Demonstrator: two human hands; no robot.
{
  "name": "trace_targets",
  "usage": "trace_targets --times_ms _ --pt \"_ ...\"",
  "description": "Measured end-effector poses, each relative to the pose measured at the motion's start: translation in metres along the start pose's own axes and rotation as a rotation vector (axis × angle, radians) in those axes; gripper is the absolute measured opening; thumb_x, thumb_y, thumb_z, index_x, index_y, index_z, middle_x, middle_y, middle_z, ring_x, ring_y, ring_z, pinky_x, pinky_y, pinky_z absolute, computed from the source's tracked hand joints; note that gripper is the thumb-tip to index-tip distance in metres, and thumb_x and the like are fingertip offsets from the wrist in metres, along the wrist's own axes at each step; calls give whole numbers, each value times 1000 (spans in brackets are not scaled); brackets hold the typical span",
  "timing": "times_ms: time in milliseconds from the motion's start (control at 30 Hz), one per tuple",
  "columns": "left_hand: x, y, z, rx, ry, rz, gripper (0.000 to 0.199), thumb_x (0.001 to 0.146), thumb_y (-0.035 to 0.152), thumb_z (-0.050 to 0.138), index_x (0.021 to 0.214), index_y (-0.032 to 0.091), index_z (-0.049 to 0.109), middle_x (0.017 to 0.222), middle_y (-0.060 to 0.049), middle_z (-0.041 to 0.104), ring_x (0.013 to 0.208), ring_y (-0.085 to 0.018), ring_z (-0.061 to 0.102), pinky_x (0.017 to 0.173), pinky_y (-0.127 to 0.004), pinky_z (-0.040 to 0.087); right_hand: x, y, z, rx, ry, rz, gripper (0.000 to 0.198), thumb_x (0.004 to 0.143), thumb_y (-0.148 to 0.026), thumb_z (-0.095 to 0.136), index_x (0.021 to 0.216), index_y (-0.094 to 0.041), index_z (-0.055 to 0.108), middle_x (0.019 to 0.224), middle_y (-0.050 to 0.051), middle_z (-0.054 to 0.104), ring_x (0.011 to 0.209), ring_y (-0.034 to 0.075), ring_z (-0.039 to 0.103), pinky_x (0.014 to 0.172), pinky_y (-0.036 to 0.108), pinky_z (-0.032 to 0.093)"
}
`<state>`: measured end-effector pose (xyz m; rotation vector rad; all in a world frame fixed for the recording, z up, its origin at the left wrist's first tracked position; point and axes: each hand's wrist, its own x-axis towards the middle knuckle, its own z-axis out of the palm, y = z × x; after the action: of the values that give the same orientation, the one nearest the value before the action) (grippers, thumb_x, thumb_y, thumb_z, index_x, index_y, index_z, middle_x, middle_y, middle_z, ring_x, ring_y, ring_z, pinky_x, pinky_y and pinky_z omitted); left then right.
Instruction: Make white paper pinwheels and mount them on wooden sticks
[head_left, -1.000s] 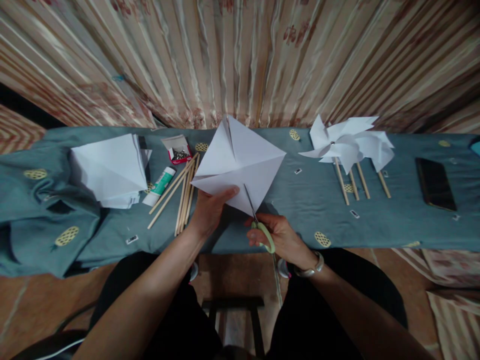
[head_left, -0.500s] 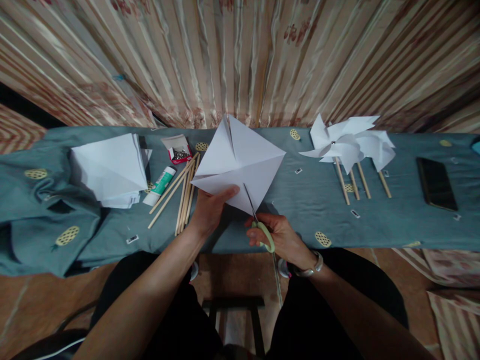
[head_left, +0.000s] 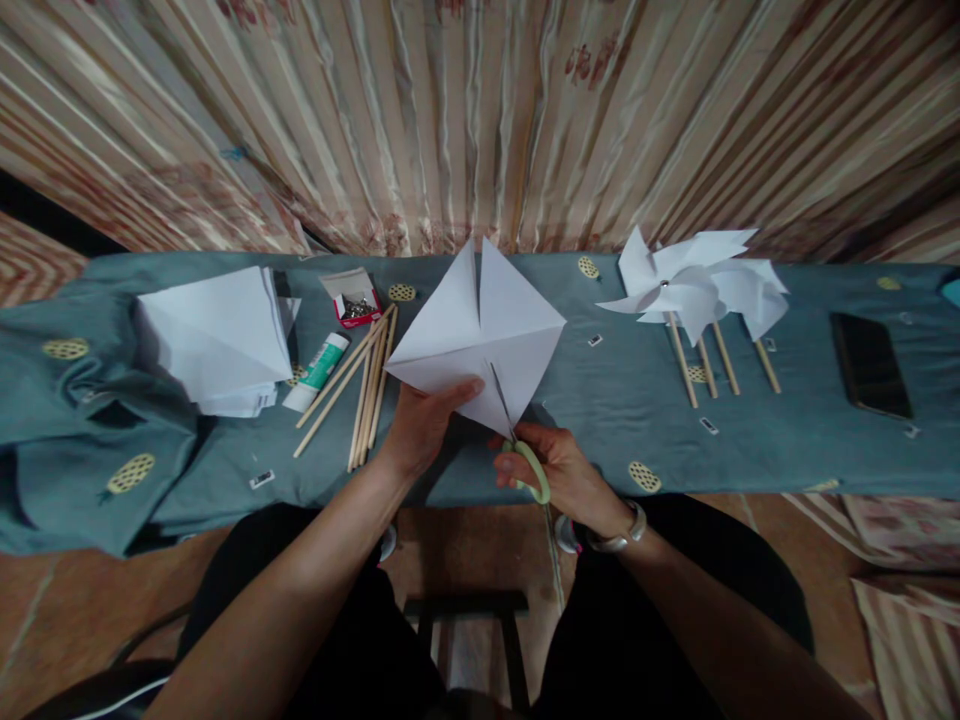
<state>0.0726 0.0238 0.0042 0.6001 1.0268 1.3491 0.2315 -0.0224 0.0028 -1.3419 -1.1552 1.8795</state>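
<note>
A white square sheet of paper [head_left: 517, 310] is held cornerwise over the cloth, with crease lines and a slit running in from its far corner. My left hand [head_left: 427, 425] grips its near left edge, thumb on top and the other fingers hidden underneath. In my right hand [head_left: 559, 465] is a pair of scissors [head_left: 534, 472] with light green handles. Their blades lie at the near corner of the sheet, pointing towards its middle. How far the lower blade reaches under the paper is hidden.
Left of the sheet lie wooden sticks [head_left: 367, 400], a glue stick [head_left: 319, 372], a small box of metal pins [head_left: 355, 305] and a paper stack [head_left: 214, 335]. To the right are paper pinwheels [head_left: 694, 285] on sticks and a black phone [head_left: 870, 365]. A curtain [head_left: 480, 120] hangs behind the cloth-covered table [head_left: 585, 400].
The sheet has turned slightly, and the slit at its far corner gapes a little wider. The scissors have barely moved at the near corner.
</note>
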Motion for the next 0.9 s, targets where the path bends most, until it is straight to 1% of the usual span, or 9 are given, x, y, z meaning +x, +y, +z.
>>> trace_targets --times_ms 200,400,533,733,900 --pt "0 -2 -1 1 6 -4 57 53 18 87 108 21 69 93 -3 75 89 -22 68 86 -37 53 0 -1 0 -5 -9 -13 50 62 -61 81 83 -19 64 62 -2 64 53 10 53 46 22 39" --pt "0 -1 -1 3 5 1 61 53 20 88 111 21 68 91 -3 75 91 -23 69 89 -39 54 2 0 0 58 3 20 48 56 -53 88 75 -18 62 58 -3 63 51 9 53 45 20 38" --pt "0 -1 -1 8 7 3 61 54 19 87 112 22 68 95 -4 76 92 -24 69 90 -43 55 3 1 2 65 27 41 50 53 -56 87 74 -19 63 57 -3 62 49 9 53 44 21 38" --pt "1 -2 -1 4 -2 15 56 54 18 87 107 22 70 93 -4 76 91 -24 69 90 -39 55 3 1 4 81 39 54 53 50 -58 88 75 -18 65 55 -3 62 48 9 52 45 22 39" --pt "1 -1 -2 3 6 10 59 53 20 88 108 21 69 94 -4 76 92 -24 69 89 -40 54 4 1 5 97 55 54 52 48 -57 89 73 -18 65 52 -4 61 46 9 50 44 22 38"
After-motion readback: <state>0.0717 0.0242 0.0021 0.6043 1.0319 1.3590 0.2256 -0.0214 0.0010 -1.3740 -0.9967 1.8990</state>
